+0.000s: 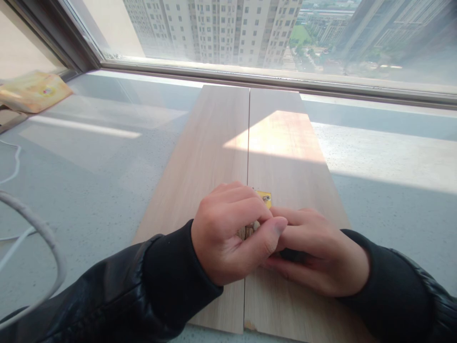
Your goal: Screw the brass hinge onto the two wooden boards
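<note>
While the window (228,72) takes the far side, cut off at the top, the buildings (214,33) outside look hazy. Pale speckled counter (117,162) below, partly covered by two wooden boards (210,143) side by side. White cable (53,247) near left, cut off; yellowish packet (37,93) far left, cut off too. Left hand (232,228) loosely curled, thumb pointing right, some fingertips hidden; can't tell its grip. Right hand (321,255) half-closed against it, hold unclear. Dark patch (293,255) under right fingers, unidentifiable. Brownish textured object (246,232) between the hands, over the boards' seam, mostly hidden; contact with boards unclear. Small yellow piece (265,198) shows just beyond the fingers, partly covered.
</note>
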`<action>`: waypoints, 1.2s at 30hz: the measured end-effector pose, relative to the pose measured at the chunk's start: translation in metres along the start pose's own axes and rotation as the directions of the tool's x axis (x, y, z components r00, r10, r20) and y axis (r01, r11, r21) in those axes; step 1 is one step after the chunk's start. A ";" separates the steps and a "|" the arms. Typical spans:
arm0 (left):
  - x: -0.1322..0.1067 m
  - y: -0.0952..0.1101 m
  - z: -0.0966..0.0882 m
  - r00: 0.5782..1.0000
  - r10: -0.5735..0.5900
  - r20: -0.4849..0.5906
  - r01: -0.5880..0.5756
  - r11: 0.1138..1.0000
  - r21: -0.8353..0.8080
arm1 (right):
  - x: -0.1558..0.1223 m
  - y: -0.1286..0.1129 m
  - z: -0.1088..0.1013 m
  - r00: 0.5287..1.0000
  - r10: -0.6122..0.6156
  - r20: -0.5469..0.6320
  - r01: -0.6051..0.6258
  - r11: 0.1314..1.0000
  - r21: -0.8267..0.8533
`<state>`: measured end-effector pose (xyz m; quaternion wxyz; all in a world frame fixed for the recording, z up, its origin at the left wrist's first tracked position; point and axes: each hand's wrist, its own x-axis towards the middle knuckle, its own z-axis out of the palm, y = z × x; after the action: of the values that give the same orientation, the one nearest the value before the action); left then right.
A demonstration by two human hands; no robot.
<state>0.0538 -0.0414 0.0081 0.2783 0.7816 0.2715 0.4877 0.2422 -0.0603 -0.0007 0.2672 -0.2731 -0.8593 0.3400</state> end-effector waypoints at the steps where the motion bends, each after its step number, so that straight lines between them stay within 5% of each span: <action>1: 0.000 0.000 0.000 1.000 -0.002 0.004 0.002 1.000 0.003 | 0.000 0.000 -0.001 1.000 -0.005 0.004 0.005 1.000 0.021; 28: -0.001 0.001 0.003 0.998 0.001 0.058 0.002 0.998 -0.062 | -0.001 0.000 -0.003 0.999 -0.033 0.003 0.033 0.998 0.044; 36: -0.003 0.000 0.003 0.998 -0.001 0.057 0.004 0.998 -0.056 | 0.000 0.001 0.003 0.998 -0.045 -0.052 0.040 0.994 -0.098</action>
<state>0.0552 -0.0444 0.0055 0.3085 0.7867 0.2506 0.4724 0.2406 -0.0615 -0.0033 0.2842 -0.2766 -0.8728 0.2845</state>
